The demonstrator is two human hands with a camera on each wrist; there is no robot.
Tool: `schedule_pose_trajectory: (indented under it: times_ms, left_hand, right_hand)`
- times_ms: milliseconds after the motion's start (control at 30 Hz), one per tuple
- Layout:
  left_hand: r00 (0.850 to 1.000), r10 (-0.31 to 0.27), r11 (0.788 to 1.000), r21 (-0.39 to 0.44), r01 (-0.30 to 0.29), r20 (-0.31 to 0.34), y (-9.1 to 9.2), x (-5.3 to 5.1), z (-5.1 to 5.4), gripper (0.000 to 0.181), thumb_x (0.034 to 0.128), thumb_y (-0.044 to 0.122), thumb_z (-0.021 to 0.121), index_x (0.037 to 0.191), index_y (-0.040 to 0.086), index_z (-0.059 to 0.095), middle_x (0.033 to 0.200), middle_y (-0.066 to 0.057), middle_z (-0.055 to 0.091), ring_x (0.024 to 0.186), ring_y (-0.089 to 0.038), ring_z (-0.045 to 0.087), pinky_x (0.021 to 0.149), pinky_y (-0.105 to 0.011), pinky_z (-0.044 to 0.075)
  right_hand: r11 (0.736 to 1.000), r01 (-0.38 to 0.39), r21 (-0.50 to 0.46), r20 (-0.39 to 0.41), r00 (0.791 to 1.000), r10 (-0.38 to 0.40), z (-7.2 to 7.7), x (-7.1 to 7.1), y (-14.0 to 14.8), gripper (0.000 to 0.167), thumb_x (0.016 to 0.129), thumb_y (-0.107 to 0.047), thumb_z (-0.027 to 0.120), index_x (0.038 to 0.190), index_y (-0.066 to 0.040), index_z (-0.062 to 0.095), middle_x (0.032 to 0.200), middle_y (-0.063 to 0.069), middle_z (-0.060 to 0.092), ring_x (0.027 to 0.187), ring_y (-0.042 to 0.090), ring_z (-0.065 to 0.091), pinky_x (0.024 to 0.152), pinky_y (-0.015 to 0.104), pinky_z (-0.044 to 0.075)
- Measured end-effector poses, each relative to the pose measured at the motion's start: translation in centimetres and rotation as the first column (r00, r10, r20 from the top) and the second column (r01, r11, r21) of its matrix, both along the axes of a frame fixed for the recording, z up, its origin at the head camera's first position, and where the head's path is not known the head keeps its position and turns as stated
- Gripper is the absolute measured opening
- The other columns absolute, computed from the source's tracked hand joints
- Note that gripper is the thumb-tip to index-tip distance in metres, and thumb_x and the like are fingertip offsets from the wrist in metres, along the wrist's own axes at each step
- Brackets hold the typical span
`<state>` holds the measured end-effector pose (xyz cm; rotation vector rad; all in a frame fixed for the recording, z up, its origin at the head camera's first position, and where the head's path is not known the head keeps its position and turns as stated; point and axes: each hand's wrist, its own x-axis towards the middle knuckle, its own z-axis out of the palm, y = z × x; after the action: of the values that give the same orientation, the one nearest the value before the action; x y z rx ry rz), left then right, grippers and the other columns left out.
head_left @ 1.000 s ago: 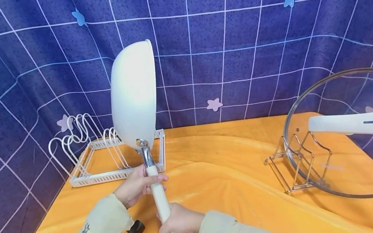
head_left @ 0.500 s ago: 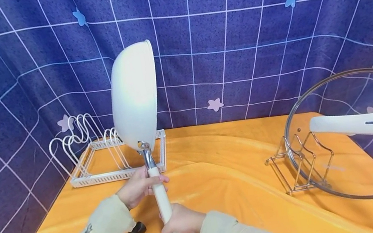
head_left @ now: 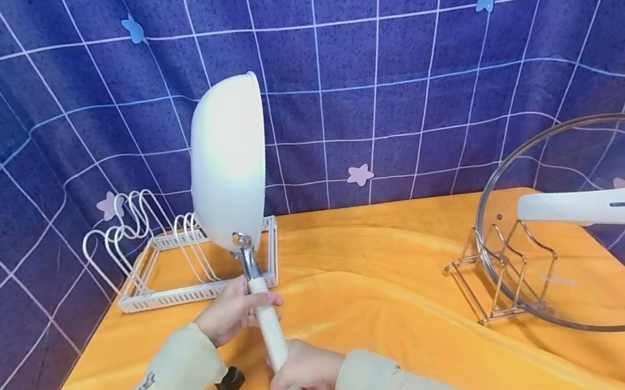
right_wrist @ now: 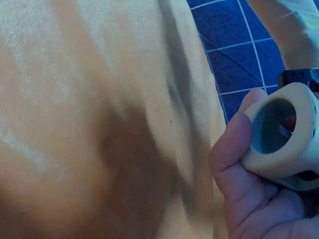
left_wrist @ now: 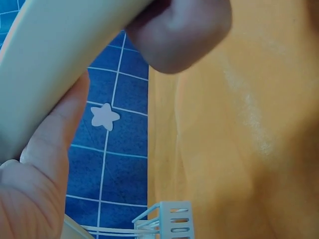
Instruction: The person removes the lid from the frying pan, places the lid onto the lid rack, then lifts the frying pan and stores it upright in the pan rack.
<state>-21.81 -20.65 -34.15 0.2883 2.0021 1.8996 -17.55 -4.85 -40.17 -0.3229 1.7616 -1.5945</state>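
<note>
A deep white wok (head_left: 229,157) stands on edge in the air in the head view, its bowl up and its outer side partly toward me. My left hand (head_left: 233,311) holds the upper end of the white handle (head_left: 272,331), just below the metal joint, with the thumb across it. Lower down, my right hand (head_left: 309,371) grips the handle near its end. In the left wrist view, the left hand (left_wrist: 45,159) lies along the handle. The right wrist view has the fingers of the right hand (right_wrist: 249,194) curled round the hollow handle end (right_wrist: 279,167). The wok's inside is hidden.
Behind the wok, at the left, is a white rack (head_left: 170,297) with wire loops. On the right a small metal wire rack (head_left: 503,313) bears a large glass lid (head_left: 583,272) with a white handle. An orange cloth (head_left: 390,279) covers the table; a blue gridded curtain hangs behind.
The wok's bowl has dipped very slightly and shifted a little to the right. Both hands keep their places on the handle; the racks and lid stay put.
</note>
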Motion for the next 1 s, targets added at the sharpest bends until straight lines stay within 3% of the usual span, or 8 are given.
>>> schedule_pose_trajectory:
  times_ms: [133, 333, 500, 733, 1000]
  left_hand:
    - [1.000, -0.004, 1.000, 0.000, 0.004, 0.001, 0.04, 0.07, 0.19, 0.042, 0.0911, 0.002, 0.051, 0.126, -0.015, 0.034, 0.088, -0.004, 0.067, 0.078, -0.015, 0.066, 0.071, -0.030, 0.055]
    - [1.000, 0.000, 1.000, 0.012, 0.000, 0.010, -0.06, 0.17, 0.18, 0.012, 0.0912, 0.002, 0.051, 0.101, 0.002, 0.044, 0.085, -0.002, 0.066, 0.076, -0.015, 0.066, 0.070, -0.029, 0.055]
    - [1.000, -0.009, 1.000, 0.022, 0.009, 0.006, -0.03, 0.18, 0.16, 0.021, 0.0913, 0.002, 0.050, 0.110, -0.003, 0.043, 0.085, -0.003, 0.067, 0.076, -0.015, 0.067, 0.069, -0.029, 0.055]
    - [1.000, -0.015, 0.999, 0.029, 0.015, 0.003, 0.02, 0.09, 0.21, 0.010, 0.0918, 0.002, 0.049, 0.100, 0.003, 0.044, 0.083, -0.001, 0.067, 0.076, -0.015, 0.067, 0.070, -0.029, 0.056]
    - [0.999, -0.033, 0.999, 0.020, 0.033, 0.009, -0.17, -0.20, -0.17, 0.011, 0.0925, 0.003, 0.051, 0.103, 0.001, 0.047, 0.085, -0.004, 0.066, 0.077, -0.016, 0.067, 0.070, -0.030, 0.056]
  right_hand:
    - [1.000, -0.016, -0.007, 0.008, 1.000, 0.016, 0.31, 0.08, 0.05, 0.030, 0.064, 0.013, 0.055, 0.085, -0.006, 0.047, 0.057, 0.011, 0.058, 0.048, 0.019, 0.058, 0.045, 0.035, 0.053]
    - [0.999, -0.028, -0.015, 0.018, 0.999, 0.029, 0.48, 0.32, 0.02, 0.028, 0.064, 0.011, 0.055, 0.083, -0.007, 0.046, 0.057, 0.011, 0.059, 0.048, 0.018, 0.058, 0.043, 0.032, 0.051]
    - [0.999, -0.035, -0.018, 0.024, 0.999, 0.036, 0.62, 0.57, 0.04, 0.027, 0.065, 0.010, 0.054, 0.079, -0.010, 0.045, 0.056, 0.010, 0.058, 0.047, 0.017, 0.057, 0.042, 0.030, 0.049]
    - [0.997, -0.074, -0.038, 0.067, 0.995, 0.076, 0.92, 0.50, 0.26, 0.024, 0.066, 0.009, 0.053, 0.077, -0.011, 0.044, 0.055, 0.007, 0.056, 0.047, 0.015, 0.057, 0.041, 0.025, 0.047]
    - [0.999, -0.038, -0.023, 0.042, 0.998, 0.039, 0.68, 0.64, 0.09, 0.028, 0.066, 0.011, 0.054, 0.082, -0.010, 0.045, 0.057, 0.010, 0.058, 0.049, 0.018, 0.058, 0.044, 0.029, 0.050]
